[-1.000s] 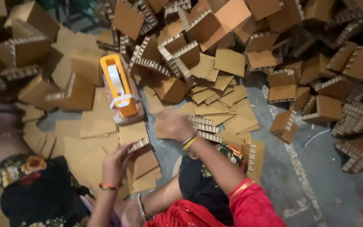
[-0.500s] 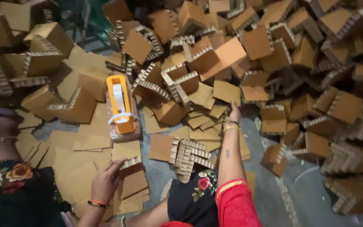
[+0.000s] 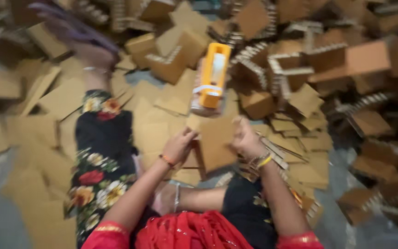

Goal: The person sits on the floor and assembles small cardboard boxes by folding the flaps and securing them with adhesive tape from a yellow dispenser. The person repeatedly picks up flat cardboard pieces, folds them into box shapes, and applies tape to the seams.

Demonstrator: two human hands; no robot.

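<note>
Directly below me, my two bare hands meet over a flat brown cardboard piece [image 3: 215, 145], held up just above my lap. My left hand [image 3: 178, 146] grips its left edge, fingers curled shut on the board, an orange thread band at the wrist. My right hand [image 3: 246, 140] grips the upper right edge the same way, fingers closed on the cardboard, with yellow and metal bangles at the wrist. The piece sits tilted, its face turned towards me, and the picture is blurred, so I cannot tell finer detail of its edges.

Just beyond the cardboard piece, near its top edge, an orange and white tool [image 3: 213, 76] lies lengthwise on the floor, pointing away from me. Flat cardboard sheets [image 3: 157, 124] cover the floor [image 3: 5, 221] around it. Farther off, and to my right, lies a heap of folded cardboard boxes [image 3: 328, 64] with pale toothed edges, tumbled at all angles.

To my left stretches a leg in black floral cloth [image 3: 97, 157], ending in a foot with an anklet [image 3: 93, 60] near the boxes. Red sleeves [image 3: 185, 233] fill the bottom of the view.
</note>
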